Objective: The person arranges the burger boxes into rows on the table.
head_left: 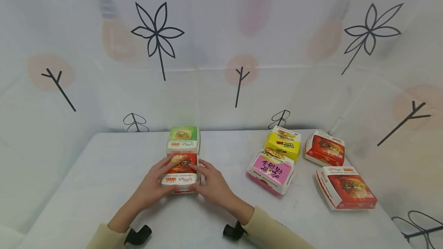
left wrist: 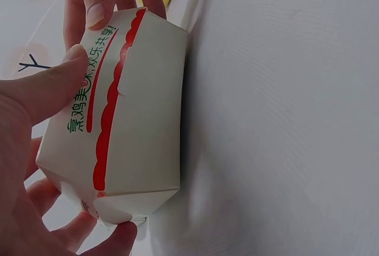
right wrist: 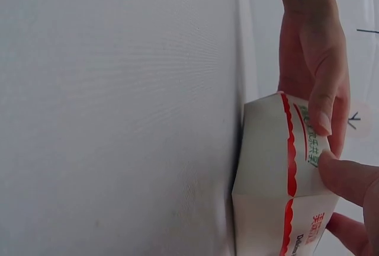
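Note:
A red and white burger box (head_left: 180,180) sits on the white table in front of the person, between both hands. The left hand (head_left: 151,186) grips its left side, thumb on the near face and fingers round the side and top. On the right side, the right hand (head_left: 216,185) holds the same box, its thumb also at the near face. Up close in the left wrist view, the burger box (left wrist: 148,108) shows a white wall with a red scalloped stripe and green lettering. Directly behind it, a green and white burger box (head_left: 183,135) stands in line, seemingly against it.
To the right, a pink box (head_left: 271,169) leans against a yellow box (head_left: 284,144). Farther right are two more red burger boxes, one at the back (head_left: 325,149) and one nearer (head_left: 347,187), close to the table's right edge. A patterned white cloth (head_left: 207,87) hangs behind.

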